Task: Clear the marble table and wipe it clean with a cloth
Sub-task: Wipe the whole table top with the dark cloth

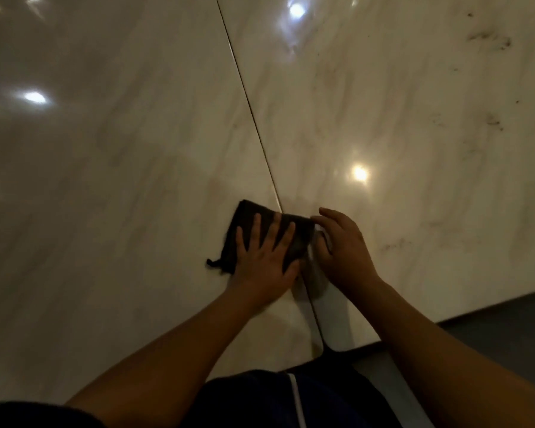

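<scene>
A dark folded cloth (250, 215) lies on the glossy marble table (136, 149), across the thin seam between two slabs. My left hand (261, 257) lies flat on the cloth with its fingers spread and straight. My right hand (342, 245) is at the cloth's right edge, its fingertips touching that edge and its fingers slightly bent. Part of the cloth is hidden under my left hand.
Dark smudges of dirt (488, 41) mark the right slab, with more dirt (493, 120) lower down. The seam (250, 103) runs diagonally from the top to the near edge. The table's near right edge (476, 307) borders a dark floor.
</scene>
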